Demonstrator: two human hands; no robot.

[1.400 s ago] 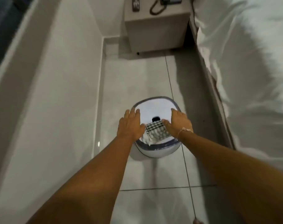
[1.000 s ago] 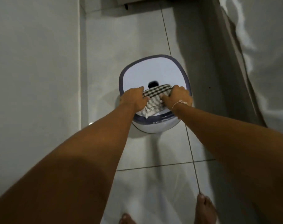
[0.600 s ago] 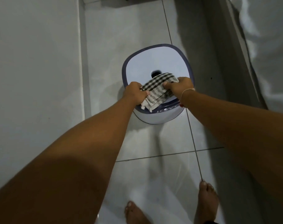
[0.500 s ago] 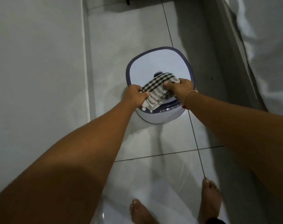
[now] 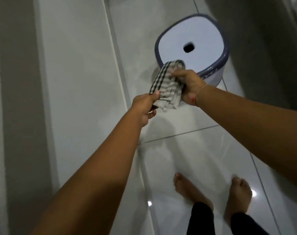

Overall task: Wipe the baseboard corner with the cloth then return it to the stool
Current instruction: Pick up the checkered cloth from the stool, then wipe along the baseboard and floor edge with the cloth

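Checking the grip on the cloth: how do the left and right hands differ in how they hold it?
The left hand pinches the checked cloth at its lower corner; the right hand bunches its upper part in a fist. The right wrist wears a thin bracelet; the left is bare. Both grip it in the air.

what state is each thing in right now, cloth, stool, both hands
cloth: folded, lifted off the stool, held by both hands
stool: upright on the floor, seat bare
left hand: pinching the cloth's lower corner
right hand: closed around the cloth's upper side
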